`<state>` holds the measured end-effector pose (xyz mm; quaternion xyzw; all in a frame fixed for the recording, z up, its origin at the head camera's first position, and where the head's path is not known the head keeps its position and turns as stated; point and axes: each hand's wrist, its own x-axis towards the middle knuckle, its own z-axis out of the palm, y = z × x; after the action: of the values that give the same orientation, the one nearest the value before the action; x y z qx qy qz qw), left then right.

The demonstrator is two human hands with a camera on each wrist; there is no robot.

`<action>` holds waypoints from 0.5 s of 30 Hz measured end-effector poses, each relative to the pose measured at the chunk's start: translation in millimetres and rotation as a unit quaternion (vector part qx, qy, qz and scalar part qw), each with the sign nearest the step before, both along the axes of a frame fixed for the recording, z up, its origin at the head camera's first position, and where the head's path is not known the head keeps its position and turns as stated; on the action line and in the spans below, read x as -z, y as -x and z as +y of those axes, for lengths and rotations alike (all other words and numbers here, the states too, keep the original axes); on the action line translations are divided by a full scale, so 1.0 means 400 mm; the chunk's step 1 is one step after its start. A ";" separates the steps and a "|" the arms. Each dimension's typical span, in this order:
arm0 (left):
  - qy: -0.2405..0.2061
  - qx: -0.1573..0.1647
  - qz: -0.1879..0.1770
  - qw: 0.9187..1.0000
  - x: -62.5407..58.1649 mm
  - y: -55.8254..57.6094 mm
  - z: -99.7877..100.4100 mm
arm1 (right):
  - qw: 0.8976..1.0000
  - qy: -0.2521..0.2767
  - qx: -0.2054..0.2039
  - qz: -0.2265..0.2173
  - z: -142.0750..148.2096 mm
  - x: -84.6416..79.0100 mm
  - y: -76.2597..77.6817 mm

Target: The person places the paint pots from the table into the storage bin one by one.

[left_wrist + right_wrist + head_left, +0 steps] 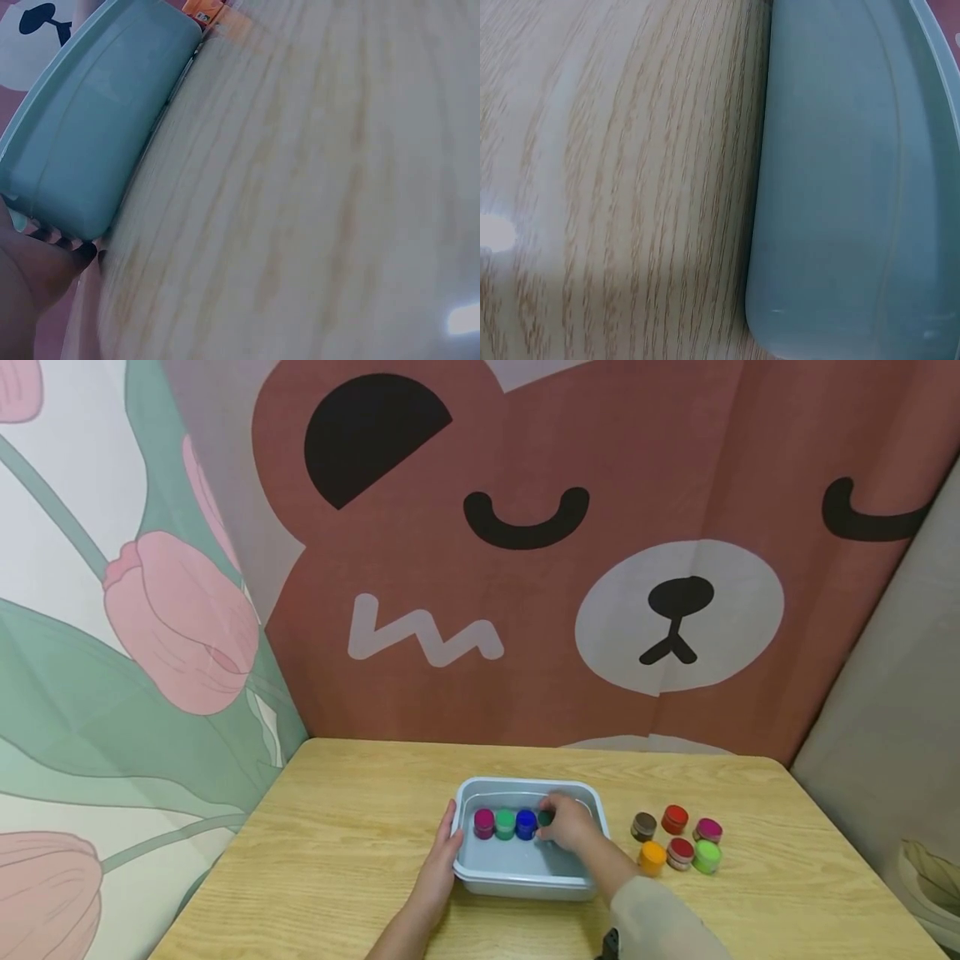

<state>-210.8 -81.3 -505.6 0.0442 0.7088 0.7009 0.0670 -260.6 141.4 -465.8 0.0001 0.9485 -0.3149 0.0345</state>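
Note:
A light blue plastic tub (528, 883) stands on the table, its outer wall filling much of both wrist views. My left hand (438, 868) holds its left side, thumb at the rim and fingers along the outside. Inside, a magenta paint pot (484, 823), a green paint pot (506, 824) and a blue paint pot (526, 824) stand in a row. My right hand (572, 827) reaches over the tub's front right and grips a dark green paint pot (546, 817) at the row's right end. The fingers partly hide that pot.
Right of the tub, several more pots stand on the wooden table (337, 852): brown (643, 827), red (674, 819), magenta (708, 831), orange (652, 858), dark red (680, 853) and light green (707, 857). A bear-printed curtain (420, 702) hangs behind the table.

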 end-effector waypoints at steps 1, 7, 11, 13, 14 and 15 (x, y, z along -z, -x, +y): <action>0.000 0.001 0.001 1.000 0.001 0.000 0.000 | 1.000 0.000 -0.002 0.001 0.000 0.001 -0.001; 0.000 0.001 0.004 1.000 0.005 -0.001 0.000 | 1.000 0.006 -0.007 -0.005 -0.005 -0.002 -0.005; -0.003 0.002 0.006 1.000 0.005 -0.001 0.000 | 1.000 0.014 -0.010 -0.001 -0.006 -0.003 -0.007; -0.004 0.002 0.007 1.000 0.005 -0.001 0.000 | 1.000 0.023 -0.009 -0.004 -0.005 -0.003 -0.007; -0.003 0.002 0.006 1.000 0.004 -0.001 0.000 | 1.000 0.029 -0.007 -0.007 -0.004 -0.004 -0.008; -0.002 0.001 0.006 1.000 0.005 -0.002 0.000 | 0.999 0.032 -0.006 -0.010 -0.003 -0.007 -0.009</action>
<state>-210.2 -81.4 -507.4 0.0492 0.7075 0.7020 0.0640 -257.1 140.1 -463.1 -0.0035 0.9374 -0.3452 0.0455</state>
